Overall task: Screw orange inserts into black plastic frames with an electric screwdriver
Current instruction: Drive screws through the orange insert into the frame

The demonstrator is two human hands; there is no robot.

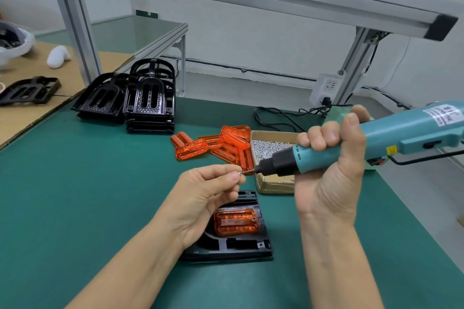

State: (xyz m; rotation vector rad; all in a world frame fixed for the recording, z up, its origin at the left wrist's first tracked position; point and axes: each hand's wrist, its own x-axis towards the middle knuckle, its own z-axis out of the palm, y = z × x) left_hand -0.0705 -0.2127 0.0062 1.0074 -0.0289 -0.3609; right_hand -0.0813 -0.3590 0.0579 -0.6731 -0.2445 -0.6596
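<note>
Nearest on the green matte desk [75,183], a glossy black frame [241,246] seats a translucent orange insert [236,224]; above, left hand [208,195] pinches a small screw [241,172] against the bit of the teal screwdriver [351,145] gripped by right hand [331,165].

A green-matted bench [75,183] carries a black frame [238,246] holding an orange insert [236,224], with beyond that frame a screw tray [273,185], loose orange inserts [213,145] and stacked black frames [148,103].
</note>
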